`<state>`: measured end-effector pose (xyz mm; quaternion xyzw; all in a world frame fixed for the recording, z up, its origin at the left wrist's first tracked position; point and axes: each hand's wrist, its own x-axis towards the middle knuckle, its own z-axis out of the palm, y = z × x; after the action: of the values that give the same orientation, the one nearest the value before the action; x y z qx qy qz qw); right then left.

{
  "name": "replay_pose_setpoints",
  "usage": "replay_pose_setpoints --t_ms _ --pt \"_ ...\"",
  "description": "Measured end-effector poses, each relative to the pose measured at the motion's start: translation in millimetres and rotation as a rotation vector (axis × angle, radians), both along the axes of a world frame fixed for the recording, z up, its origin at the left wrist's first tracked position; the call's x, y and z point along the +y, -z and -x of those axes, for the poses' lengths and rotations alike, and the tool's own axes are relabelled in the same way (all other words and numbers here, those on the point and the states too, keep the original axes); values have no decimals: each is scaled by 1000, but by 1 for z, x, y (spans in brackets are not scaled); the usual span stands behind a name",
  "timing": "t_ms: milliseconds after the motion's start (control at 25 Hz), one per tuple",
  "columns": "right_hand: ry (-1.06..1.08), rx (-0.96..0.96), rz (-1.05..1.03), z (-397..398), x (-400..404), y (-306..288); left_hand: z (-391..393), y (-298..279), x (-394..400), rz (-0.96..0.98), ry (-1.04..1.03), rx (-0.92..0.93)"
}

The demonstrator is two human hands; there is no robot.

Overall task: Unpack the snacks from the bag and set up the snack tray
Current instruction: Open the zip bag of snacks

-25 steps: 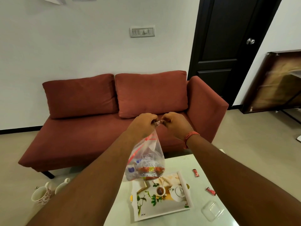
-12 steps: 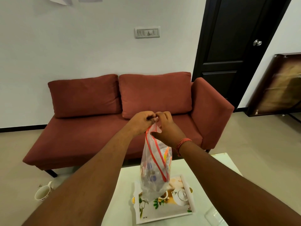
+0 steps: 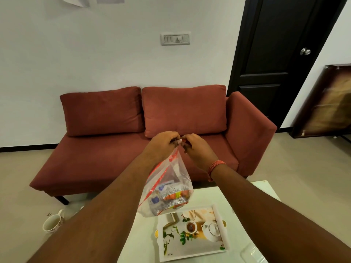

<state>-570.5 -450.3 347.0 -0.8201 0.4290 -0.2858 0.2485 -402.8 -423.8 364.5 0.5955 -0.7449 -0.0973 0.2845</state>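
- Above the white bench (image 3: 209, 194), both hands hold a clear zip bag (image 3: 167, 188) by its top edge, so that it hangs in the air over the far end of the printed tray (image 3: 191, 249).
- Left hand (image 3: 163, 143): fingers curled and pinched on the left part of the bag's mouth.
- Right hand (image 3: 195, 147): fingers also curled and pinched on the bag's top edge, just beside the left hand — the two nearly touch.
- The snacks (image 3: 171, 198) are all still inside, gathered in the bottom of the bag; I see shiny wrappers in blue, orange and silver, but the kinds I cannot tell.
- The tray lies flat on the bench with nothing on it; its tea picture is only a print. A clear plastic container (image 3: 252, 253) sits near the tray's right corner.
- The step in hand, as I judge it, is opening the red zip seal. To do it well, each hand should pinch one lip only and pull them apart slowly, starting from one end.
- It would help to lower the bag until its bottom rests on the bench or tray, because the hanging weight pulls the mouth tight.
- One risk — a sudden pull may tip the bag and spill the packets on the floor, where a mug (image 3: 52, 223) stands in front of the red sofa (image 3: 114, 158).
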Motion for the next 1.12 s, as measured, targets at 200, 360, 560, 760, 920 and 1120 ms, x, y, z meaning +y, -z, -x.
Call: replay_pose_setpoints --t_ms 200,360,560,760,920,1120 --pt "-6 -76 -52 -5 10 5 6 -2 -1 -11 9 22" --pt "46 155 68 0 -1 -3 4 1 2 36 3 -54" --pt "69 269 276 6 -5 -16 8 0 7 95 0 -82" --pt "118 264 259 20 -18 -33 -4 -9 6 91 -50 -60" --pt "147 262 269 35 -27 -44 -20 -13 8 74 -59 -94" --pt "201 289 239 55 -40 -52 -37 -23 9 -21 -68 -139"
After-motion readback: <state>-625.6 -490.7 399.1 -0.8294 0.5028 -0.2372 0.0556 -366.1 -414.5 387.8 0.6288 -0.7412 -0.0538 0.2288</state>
